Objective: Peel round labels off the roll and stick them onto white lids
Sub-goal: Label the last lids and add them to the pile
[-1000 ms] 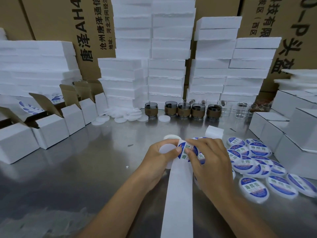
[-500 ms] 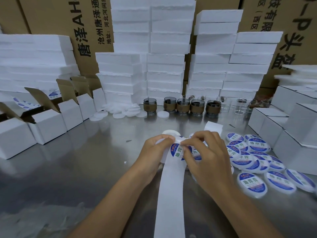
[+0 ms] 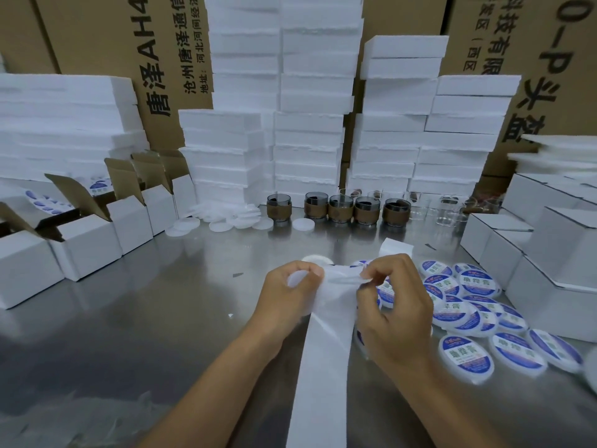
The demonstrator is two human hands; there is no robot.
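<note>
At the far left, open white boxes [image 3: 84, 240] stand on the bench [image 3: 145, 318], and at least one shows blue-printed lids inside. Behind them lies a loose heap of bare lids [image 3: 226, 218], so plenty of labelling looks left to do. The left hand [image 3: 290, 295] has its fingers curled round one bare white lid [image 3: 298, 279], held up just beside the backing strip [image 3: 326, 350], which runs down toward the camera. The right hand [image 3: 394, 305] pinches a pale flap [image 3: 358, 278] at the strip's top between thumb and forefinger; blur hides whether this is a label coming free. To the right lie many labelled lids [image 3: 465, 282], already finished. This lid's label is not yet on
</note>
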